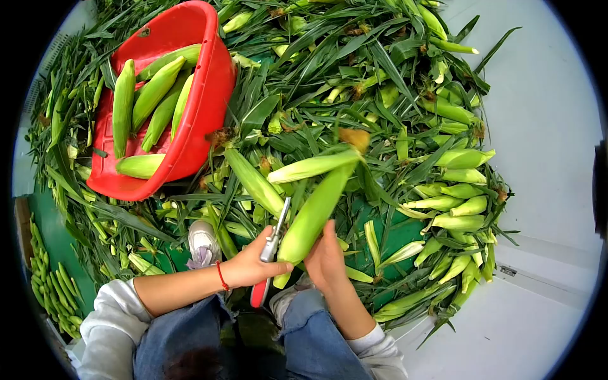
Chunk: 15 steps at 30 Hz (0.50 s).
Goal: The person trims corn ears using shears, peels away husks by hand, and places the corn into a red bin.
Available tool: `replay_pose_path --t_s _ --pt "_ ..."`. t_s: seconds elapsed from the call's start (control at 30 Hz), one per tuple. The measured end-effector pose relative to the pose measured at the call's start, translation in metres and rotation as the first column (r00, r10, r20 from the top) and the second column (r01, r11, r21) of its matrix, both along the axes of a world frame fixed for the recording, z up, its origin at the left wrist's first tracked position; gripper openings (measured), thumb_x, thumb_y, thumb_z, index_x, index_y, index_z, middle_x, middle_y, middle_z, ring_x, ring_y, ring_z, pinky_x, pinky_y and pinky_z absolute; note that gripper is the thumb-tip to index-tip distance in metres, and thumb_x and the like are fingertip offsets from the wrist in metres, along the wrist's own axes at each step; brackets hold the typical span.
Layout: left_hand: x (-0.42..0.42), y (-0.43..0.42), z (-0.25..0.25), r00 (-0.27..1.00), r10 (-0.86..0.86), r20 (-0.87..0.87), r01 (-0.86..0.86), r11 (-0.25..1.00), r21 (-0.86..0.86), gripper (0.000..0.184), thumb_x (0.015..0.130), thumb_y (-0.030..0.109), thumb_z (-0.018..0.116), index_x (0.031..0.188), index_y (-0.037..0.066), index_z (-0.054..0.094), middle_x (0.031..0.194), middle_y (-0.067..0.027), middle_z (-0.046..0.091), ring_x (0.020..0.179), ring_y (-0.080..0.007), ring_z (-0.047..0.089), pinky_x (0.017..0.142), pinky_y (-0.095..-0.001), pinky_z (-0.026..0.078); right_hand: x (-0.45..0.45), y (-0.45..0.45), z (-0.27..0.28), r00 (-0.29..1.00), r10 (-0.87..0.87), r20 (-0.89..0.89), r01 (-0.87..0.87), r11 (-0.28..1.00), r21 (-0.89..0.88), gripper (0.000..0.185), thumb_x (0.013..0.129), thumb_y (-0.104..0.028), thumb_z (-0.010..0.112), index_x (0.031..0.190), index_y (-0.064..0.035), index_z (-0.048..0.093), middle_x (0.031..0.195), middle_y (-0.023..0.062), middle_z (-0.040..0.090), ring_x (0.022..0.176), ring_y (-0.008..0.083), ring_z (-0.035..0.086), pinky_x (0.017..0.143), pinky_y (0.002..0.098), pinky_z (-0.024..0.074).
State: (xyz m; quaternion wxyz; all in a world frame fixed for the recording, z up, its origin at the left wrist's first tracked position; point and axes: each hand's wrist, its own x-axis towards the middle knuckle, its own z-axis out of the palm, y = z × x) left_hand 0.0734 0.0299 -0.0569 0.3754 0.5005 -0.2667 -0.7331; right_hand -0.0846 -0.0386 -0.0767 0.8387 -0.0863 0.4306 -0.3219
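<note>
My left hand [248, 265] is closed around pruning shears [271, 244] with a red handle, their metal blades pointing away from me. The left thumb reaches over to the base of a green ear of corn [320, 209]. My right hand [326, 256] grips that same ear from its other side, near the lower end. The ear is still in its husk and slants up to the right, with brown silk at its tip. A loosened pale husk leaf [310, 166] sticks out to the left from the tip.
A red plastic basin [218, 82] stands tilted at the upper left, holding several husked ears. Corn leaves [316, 82] and stalks cover the green floor. Many ears [459, 206] are heaped at the right by a white wall. A shoe [202, 242] shows beside my left arm.
</note>
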Motion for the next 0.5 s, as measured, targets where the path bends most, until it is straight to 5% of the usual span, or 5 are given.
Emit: replay_pose_path --t_s 0.1,0.17,0.23,0.3,0.5 --pt "0.012 -0.018 0.022 0.828 -0.446 0.34 0.446 0.891 0.084 0.074 0.077 0.028 0.07 0.132 0.002 0.029 0.111 -0.0182 0.053 0.102 -0.0279 0.055 0.089 -0.0342 0.043 0.004 -0.011 0.012 0.957 -0.046 -0.285 0.008 0.991 -0.134 0.041 0.097 -0.029 0.045 0.13 -0.0076 0.033 0.116 0.0082 0.052 0.102 0.0215 0.052 0.089 0.0367 0.0438" --pt "0.01 -0.015 0.019 0.789 -0.257 0.558 0.436 0.875 -0.212 0.077 0.073 0.027 0.068 0.131 -0.004 0.028 0.112 -0.026 0.05 0.104 -0.0412 0.051 0.091 -0.0422 0.041 -0.008 -0.024 0.018 0.904 0.093 -0.418 -0.182 0.967 -0.177 0.043 0.092 -0.025 0.054 0.127 -0.007 0.035 0.104 0.0104 0.057 0.089 0.0224 0.059 0.078 0.0345 0.049" --pt "0.011 -0.024 0.012 0.718 -0.11 0.687 0.442 0.835 -0.328 0.076 0.069 0.022 0.067 0.129 -0.006 0.029 0.112 -0.028 0.048 0.104 -0.042 0.051 0.091 -0.0427 0.041 -0.02 -0.03 0.018 0.682 0.048 -0.73 -0.534 0.714 -0.452 0.049 0.086 -0.027 0.062 0.123 -0.0034 0.039 0.105 0.0151 0.058 0.09 0.0269 0.06 0.077 0.0362 0.0483" --pt "0.02 -0.05 0.009 0.684 -0.074 0.726 0.419 0.854 -0.308 0.075 0.067 0.021 0.066 0.127 -0.007 0.031 0.11 -0.0292 0.05 0.103 -0.0422 0.051 0.091 -0.044 0.042 -0.027 -0.03 0.037 0.381 -0.042 -0.924 -0.813 0.46 -0.356 0.052 0.081 -0.027 0.067 0.119 -0.0002 0.043 0.106 0.0205 0.058 0.092 0.0325 0.06 0.078 0.0378 0.0468" --pt "0.065 -0.101 0.023 0.961 0.02 0.277 0.007 0.995 -0.097 0.056 0.072 0.013 0.062 0.121 0.004 0.038 0.097 -0.0071 0.049 0.089 -0.0157 0.048 0.079 -0.0281 0.042 -0.041 -0.037 0.058 0.416 0.099 -0.904 -0.803 0.507 -0.314 0.05 0.081 -0.026 0.067 0.118 0.0004 0.046 0.098 0.0171 0.062 0.088 0.0276 0.061 0.078 0.0346 0.0463"
